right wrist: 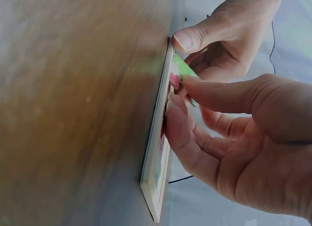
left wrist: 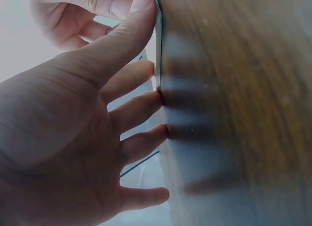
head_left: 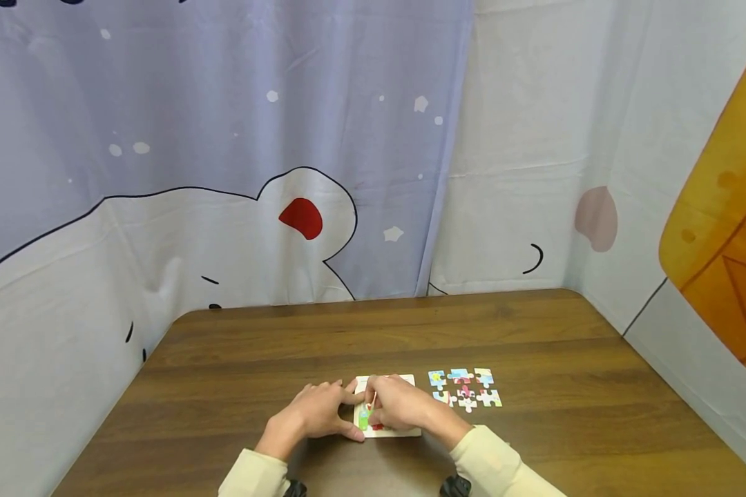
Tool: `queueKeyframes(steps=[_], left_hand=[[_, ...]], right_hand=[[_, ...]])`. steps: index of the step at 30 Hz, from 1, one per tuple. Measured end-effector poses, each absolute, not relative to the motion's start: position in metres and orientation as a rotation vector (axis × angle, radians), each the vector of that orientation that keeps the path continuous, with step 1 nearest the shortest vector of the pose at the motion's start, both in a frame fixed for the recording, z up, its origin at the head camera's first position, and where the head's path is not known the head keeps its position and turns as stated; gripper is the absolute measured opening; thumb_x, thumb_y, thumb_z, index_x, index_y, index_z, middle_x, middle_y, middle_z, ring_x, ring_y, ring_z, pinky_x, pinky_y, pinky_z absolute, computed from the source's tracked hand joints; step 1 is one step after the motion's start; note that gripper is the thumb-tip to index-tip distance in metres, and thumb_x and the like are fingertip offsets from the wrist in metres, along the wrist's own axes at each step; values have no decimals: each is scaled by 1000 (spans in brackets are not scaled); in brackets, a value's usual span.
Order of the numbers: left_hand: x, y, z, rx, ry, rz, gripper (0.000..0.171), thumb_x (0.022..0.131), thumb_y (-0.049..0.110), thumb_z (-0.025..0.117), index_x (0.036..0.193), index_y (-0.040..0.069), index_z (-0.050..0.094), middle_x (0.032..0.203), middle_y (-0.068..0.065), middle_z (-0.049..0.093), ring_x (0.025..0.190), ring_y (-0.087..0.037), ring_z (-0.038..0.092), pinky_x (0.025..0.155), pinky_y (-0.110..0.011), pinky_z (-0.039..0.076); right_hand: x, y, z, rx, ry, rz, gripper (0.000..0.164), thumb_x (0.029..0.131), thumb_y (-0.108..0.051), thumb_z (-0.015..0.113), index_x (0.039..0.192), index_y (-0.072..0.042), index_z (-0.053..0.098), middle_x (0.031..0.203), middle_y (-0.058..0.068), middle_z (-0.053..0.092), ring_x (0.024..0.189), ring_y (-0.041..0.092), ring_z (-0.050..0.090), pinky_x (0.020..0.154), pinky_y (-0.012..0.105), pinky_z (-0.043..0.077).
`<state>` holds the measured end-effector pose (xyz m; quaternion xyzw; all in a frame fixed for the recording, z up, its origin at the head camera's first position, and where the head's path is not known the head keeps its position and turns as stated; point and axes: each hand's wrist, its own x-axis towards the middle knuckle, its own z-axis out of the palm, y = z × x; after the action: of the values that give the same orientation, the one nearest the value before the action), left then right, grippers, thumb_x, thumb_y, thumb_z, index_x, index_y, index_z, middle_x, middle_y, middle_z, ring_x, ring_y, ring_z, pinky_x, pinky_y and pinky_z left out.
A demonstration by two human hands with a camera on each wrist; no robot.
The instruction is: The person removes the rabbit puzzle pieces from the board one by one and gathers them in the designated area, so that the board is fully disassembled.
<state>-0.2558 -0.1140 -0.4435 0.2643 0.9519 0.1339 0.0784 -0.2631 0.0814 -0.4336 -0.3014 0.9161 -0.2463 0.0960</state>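
A small wooden puzzle tray [head_left: 390, 434] with a pale rim lies on the table between the two hands. My left hand [head_left: 317, 411] is at its left side, fingers spread and fairly straight, the thumb pressing the near left corner. Over the tray, my right hand [head_left: 400, 404] pinches a green puzzle piece [right wrist: 183, 67] between thumb and fingers. In the right wrist view that piece stands tilted against the tray, by the left thumb. Red and pink printed parts show beneath the right fingers, but the hand hides most of the tray's inside.
Several loose jigsaw pieces [head_left: 466, 396] lie in two rows on the brown wooden table [head_left: 255, 345], right of the tray. Printed cloth curtains [head_left: 224, 138] hang behind the table and along its sides.
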Motion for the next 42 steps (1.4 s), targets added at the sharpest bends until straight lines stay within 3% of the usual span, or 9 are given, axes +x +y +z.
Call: queueKeyframes(steps=[7,21,27,32,42], left_hand=[[-255,-113,-441,825,2830,378,68,75,54,81,135,25,66,145,-14,54,125,-41,55,96,-59,46],[-256,-110,-443,805,2864,364,65,74,55,80,132,30,68,140,-18,58,120,-40,59,94,-58,46],[-254,-111,-442,781,2842,400,62,74,53,80,128,23,71,144,-15,55,124,-40,55,97,-60,43],[-255,-111,-440,759,2814,411,65,75,52,80,132,24,68,147,-13,52,127,-41,53,100,-63,40],[-256,-110,-442,739,2790,454,68,75,51,80,135,24,66,149,-14,50,134,-43,46,104,-69,33]], right_hand=[[-264,83,-435,-904,2635,-802,23,82,0,77,89,-11,57,66,-5,62,55,1,54,56,20,47],[-263,86,-433,-836,2587,-872,21,86,6,69,91,-9,54,62,-3,56,48,7,57,47,20,48],[-265,92,-428,-769,2449,-1067,19,90,9,64,96,-6,53,69,5,62,53,22,65,48,32,55],[-273,108,-421,-766,2261,-1261,16,90,10,65,98,0,56,77,14,64,60,31,69,56,44,59],[-281,155,-407,-780,2261,-1353,11,92,6,65,103,5,62,83,11,62,65,25,70,61,48,59]])
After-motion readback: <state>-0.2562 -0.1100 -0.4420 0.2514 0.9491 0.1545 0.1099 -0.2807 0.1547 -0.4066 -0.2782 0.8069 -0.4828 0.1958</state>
